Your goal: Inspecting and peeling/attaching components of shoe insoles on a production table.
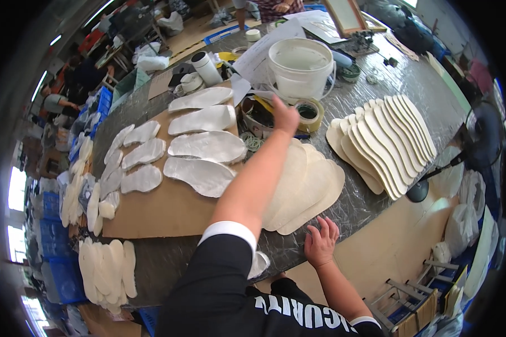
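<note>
My left arm stretches across the table, and my left hand (285,116) is among the tools just in front of the white plastic bucket (299,70). Its fingers are blurred and partly turned away, so any grip is unclear. Right beside it lies a roll of tape (312,112). Below that hand, a fanned pile of cream insole-shaped pieces (315,188) lies partly behind my forearm. My right hand (322,241) rests at the table's near edge, close to that pile, fingers apart and holding nothing.
Silvery-white insoles (207,145) lie in rows on a brown board (168,216) at the left. A leaning row of cream insoles (388,143) stands at the right, near a black fan (480,137). More insoles (108,272) hang over the near left. A white bottle (206,68) stands farther back.
</note>
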{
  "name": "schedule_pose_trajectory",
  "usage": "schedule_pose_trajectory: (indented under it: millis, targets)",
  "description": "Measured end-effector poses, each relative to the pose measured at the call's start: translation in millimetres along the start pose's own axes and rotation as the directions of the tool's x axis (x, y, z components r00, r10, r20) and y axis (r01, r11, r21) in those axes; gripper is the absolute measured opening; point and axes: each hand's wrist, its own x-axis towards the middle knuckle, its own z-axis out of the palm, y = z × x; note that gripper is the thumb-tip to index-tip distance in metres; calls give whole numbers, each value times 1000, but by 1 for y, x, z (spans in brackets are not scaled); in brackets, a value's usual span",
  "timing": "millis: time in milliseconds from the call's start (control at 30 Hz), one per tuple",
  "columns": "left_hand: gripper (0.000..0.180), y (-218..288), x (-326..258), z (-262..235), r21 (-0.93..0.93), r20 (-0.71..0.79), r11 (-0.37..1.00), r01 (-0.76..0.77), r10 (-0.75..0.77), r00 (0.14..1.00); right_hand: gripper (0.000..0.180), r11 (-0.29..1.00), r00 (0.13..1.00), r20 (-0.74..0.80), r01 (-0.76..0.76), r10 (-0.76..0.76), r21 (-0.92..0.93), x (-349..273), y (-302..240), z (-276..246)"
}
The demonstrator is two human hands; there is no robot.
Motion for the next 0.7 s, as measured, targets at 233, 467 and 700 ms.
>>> schedule_pose_trajectory:
  millis: [233, 467, 700]
  targets:
    - [66, -10, 0, 12, 212, -15, 965, -155, 161, 987, 25, 998, 999, 12, 54, -53, -29, 7, -9, 7]
    - [29, 31, -98, -20, 448, 475, 735, -509, 287, 832, 25, 999, 1000, 12, 23, -23, -30, 3, -4, 4]
    - [52, 22, -251, -147, 569, 658, 623, -537, 47, 752, 26, 999, 999, -26, 39, -38, 16, 5, -10, 3]
